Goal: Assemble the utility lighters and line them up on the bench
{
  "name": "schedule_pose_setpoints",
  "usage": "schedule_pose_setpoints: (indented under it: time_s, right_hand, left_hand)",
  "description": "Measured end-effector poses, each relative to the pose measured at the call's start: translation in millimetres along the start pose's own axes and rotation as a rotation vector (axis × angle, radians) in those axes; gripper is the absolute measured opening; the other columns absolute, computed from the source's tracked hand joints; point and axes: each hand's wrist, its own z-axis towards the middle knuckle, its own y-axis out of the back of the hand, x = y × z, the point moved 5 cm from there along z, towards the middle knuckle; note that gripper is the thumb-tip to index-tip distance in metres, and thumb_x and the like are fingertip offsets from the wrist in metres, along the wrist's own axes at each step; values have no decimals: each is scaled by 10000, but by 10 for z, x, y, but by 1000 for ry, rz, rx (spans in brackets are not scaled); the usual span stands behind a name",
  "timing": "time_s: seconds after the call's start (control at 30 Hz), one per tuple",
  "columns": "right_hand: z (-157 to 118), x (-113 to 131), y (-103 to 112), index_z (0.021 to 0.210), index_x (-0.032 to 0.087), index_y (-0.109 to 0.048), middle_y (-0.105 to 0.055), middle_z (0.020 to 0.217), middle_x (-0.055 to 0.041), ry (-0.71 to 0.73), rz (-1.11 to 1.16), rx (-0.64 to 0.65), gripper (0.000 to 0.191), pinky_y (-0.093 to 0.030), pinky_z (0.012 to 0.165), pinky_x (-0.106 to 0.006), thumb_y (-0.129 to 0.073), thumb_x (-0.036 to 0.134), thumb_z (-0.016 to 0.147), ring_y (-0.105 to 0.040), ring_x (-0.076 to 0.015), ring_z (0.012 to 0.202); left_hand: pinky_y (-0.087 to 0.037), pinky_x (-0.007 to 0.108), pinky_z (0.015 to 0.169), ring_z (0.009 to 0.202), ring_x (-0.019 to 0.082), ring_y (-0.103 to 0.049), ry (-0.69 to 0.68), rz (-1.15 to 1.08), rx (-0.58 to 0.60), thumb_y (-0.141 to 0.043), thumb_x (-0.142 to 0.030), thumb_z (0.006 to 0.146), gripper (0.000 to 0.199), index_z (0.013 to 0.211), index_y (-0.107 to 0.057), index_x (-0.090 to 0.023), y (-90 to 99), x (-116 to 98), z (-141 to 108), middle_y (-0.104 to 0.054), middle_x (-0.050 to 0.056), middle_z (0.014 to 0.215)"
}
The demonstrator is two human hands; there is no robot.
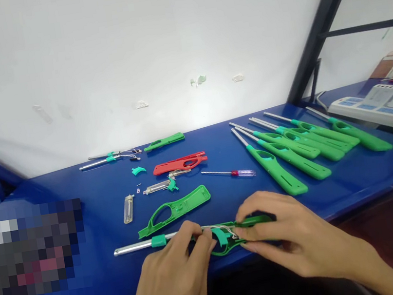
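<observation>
At the table's front edge lies an opened green gas lighter [226, 250], its silver tube [132, 248] pointing left with a teal collar [159, 241] on it. My left hand [182, 263] grips the lighter where the tube meets the casing. The fingers of my right hand [279, 233] are closed around the casing's other end, beside the white wires [226, 227]; what lies under the fingertips is hidden. A teal trigger [221, 236] shows between my hands. Just behind them rests a loose green casing half [190, 201], inner side up.
Several assembled green lighters [277, 170] lie at the right. Farther back are a screwdriver [241, 173], a red casing [179, 164], clear fuel tanks [128, 209], a teal trigger [138, 170], wired tubes [97, 163] and a green casing [166, 141]. Power strips [378, 108] sit far right.
</observation>
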Motion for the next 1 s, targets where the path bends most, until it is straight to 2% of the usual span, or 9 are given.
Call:
schedule_pose_setpoints:
  time_s: [0.07, 0.2, 0.4, 0.53, 0.63, 0.73, 0.87, 0.93, 1.0]
  right_hand:
    - [-9, -51, 4, 1104, 253, -802, -706, 1220, -68, -72, 20, 29, 116, -552, 927, -358, -708, 234, 1040, -675, -211, 1096]
    - [-13, -115, -7, 1159, 301, -818, -725, 1122, -41, -126, 83, 60, 156, -574, 835, -315, -727, 272, 1036, -689, -193, 1010]
    - [-4, -148, 1, 1128, 270, -840, -756, 1117, -49, -126, 93, 30, 142, -587, 863, -315, -779, 269, 1000, -707, -198, 1007]
    - [4, -153, 11, 1072, 236, -839, -777, 1104, -50, -115, 95, -13, 97, -583, 876, -312, -796, 248, 986, -716, -198, 1010]
    - [6, -177, 12, 1038, 229, -834, -791, 1106, -43, -123, 122, -39, 72, -586, 886, -292, -816, 243, 969, -726, -185, 1015]
    - [3, -195, 22, 1014, 233, -830, -803, 1119, -35, -127, 151, -52, 55, -592, 899, -278, -826, 250, 962, -735, -175, 1024]
    - [1, -196, 35, 1018, 245, -830, -809, 1119, -38, -136, 148, -45, 54, -605, 886, -292, -819, 263, 969, -745, -184, 1011]
    - [2, -189, 35, 1014, 244, -829, -808, 1118, -45, -134, 142, -42, 52, -609, 878, -298, -812, 274, 975, -746, -191, 1009]
    - [2, -183, 32, 1017, 246, -827, -805, 1117, -45, -126, 134, -47, 53, -608, 880, -296, -807, 277, 980, -744, -192, 1016]
  left_hand:
    - [-447, 295, 470, 624, 149, -682, -37, 36, -33, -426, -144, 1143, 237, 1135, -658, -192, 28, 0, 27, -693, 6, 939]
    - [-458, 314, 507, 635, 156, -681, -113, 57, -61, -397, -108, 1140, 281, 1108, -670, -168, 49, -22, 88, -719, 22, 945]
    - [-368, 344, 432, 576, 156, -680, -79, 7, -100, -369, -103, 1145, 390, 945, -691, -194, 63, -36, 186, -703, 2, 820]
    - [-407, 331, 457, 605, 157, -689, -75, 11, -139, -388, -100, 1143, 367, 975, -705, -177, 53, -58, 175, -711, 10, 835]
    - [-485, 296, 546, 681, 156, -687, -68, -27, -117, -475, -114, 1130, 257, 1033, -704, -179, 23, -36, 125, -714, 10, 885]
    - [-553, 295, 689, 803, 176, -685, -42, -66, -120, -598, -151, 1094, 129, 1119, -710, -211, 79, 30, 70, -729, 16, 966]
    - [-600, 354, 872, 1043, 233, -689, 92, -73, -120, -625, -208, 1079, 231, 1291, -697, -265, 260, 221, -6, -742, 47, 1162]
    - [-605, 390, 939, 1130, 255, -689, 132, -71, -54, -591, -244, 1085, 245, 1300, -702, -282, 303, 307, -45, -743, 47, 1225]
    - [-610, 411, 937, 1116, 261, -714, 134, -58, 6, -567, -268, 1086, 242, 1275, -716, -291, 312, 363, -76, -761, 36, 1210]
